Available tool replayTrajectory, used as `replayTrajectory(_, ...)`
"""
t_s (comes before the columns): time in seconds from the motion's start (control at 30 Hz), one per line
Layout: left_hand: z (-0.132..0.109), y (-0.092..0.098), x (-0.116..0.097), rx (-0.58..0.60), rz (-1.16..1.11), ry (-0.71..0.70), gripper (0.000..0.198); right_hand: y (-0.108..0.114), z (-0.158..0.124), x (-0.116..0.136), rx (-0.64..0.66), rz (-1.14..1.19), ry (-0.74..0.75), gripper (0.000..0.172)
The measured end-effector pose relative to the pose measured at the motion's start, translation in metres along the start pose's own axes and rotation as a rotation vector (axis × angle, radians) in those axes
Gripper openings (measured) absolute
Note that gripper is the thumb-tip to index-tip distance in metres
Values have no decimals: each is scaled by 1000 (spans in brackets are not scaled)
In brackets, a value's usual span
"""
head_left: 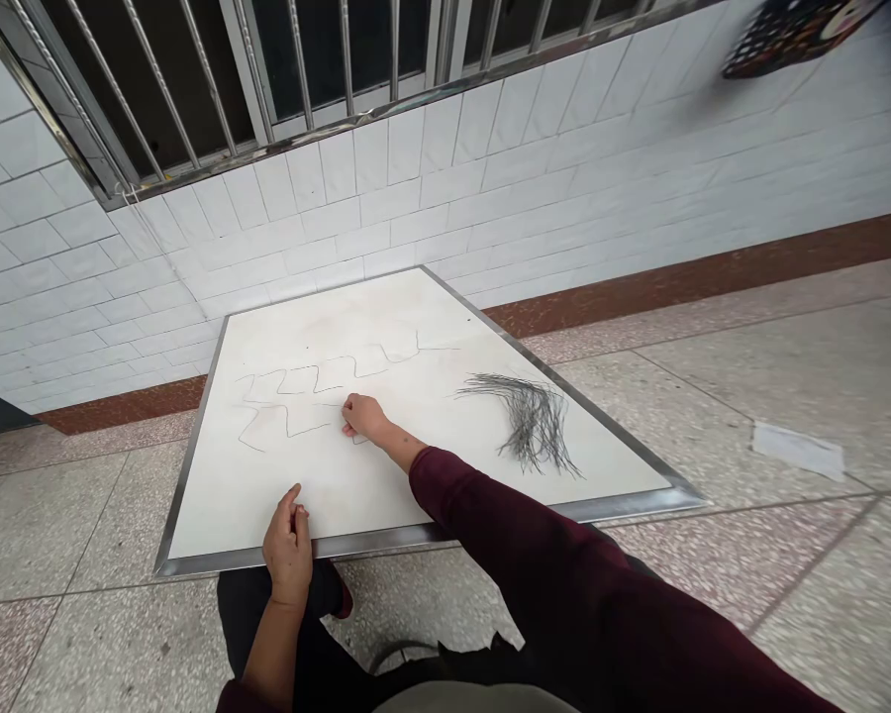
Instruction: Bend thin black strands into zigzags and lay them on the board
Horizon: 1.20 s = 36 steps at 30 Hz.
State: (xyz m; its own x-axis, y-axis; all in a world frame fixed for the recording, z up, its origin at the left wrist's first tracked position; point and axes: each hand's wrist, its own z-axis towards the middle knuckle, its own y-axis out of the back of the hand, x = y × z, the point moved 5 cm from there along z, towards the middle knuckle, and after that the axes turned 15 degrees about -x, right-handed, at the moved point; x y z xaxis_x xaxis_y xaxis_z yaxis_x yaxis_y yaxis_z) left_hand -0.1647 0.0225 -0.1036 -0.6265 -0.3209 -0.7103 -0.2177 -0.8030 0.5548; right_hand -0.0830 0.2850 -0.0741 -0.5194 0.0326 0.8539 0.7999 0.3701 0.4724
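Note:
My right hand (363, 416) is closed in a pinch at the middle of the white tabletop (386, 495). A thin black strand (330, 405) runs up to its fingertips; what the fingers cover is hidden. Around it lie several bent black strands (316, 379), laid out in zigzag, step-like lines. To the right a loose bundle of the same thin strands (531, 421) rests on the table, fanned out at its ends. My left hand (289, 545) hovers at the front edge, its fingers loosely bent and partly apart, with nothing visible in them.
A metal trim (386, 543) borders the table. Behind it stands a tiled wall (327, 233) with a barred window (342, 59). A white strip (798, 451) lies on the speckled floor at right. A dark patterned item (794, 40) shows at top right.

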Motion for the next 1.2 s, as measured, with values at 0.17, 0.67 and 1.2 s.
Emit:
replayTrajectory(0.17,-3,-2,0,1,14,-1,39,-5,15,6,4,18,-12,6)
replayTrajectory(0.67,-4,-2,-5,-32,44,-67,36,25,7,12,-111,-71,318,21)
replayTrajectory(1.2,59,-46,-84,55,124,-506,38,38,-32,-38,-376,-297,1048,28)
